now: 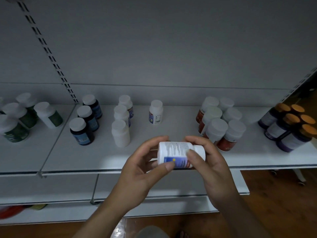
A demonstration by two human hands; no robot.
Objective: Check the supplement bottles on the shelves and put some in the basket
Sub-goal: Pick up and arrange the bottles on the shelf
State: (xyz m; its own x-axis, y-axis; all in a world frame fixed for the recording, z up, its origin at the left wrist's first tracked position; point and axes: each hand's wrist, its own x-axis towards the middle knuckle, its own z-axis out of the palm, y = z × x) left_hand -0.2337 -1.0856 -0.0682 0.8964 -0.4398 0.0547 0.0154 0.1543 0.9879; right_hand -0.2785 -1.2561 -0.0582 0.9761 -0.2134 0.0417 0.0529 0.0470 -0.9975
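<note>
A white supplement bottle (176, 154) with a blue and white label lies on its side between both hands, above the front edge of the white shelf (96, 158). My left hand (142, 170) pinches its base end with thumb and fingers. My right hand (211, 162) grips the cap end, thumb across the label. Behind it on the shelf stand a single white bottle (155, 112) and a row of three white bottles (121, 133). No basket is in view.
Dark bottles with blue labels (82, 131) stand left of centre, green-labelled ones (15, 127) at far left. Red-labelled bottles (223, 127) cluster at right, orange-capped purple ones (291, 127) at far right. A lower shelf (51, 191) and wooden floor (283, 203) lie below.
</note>
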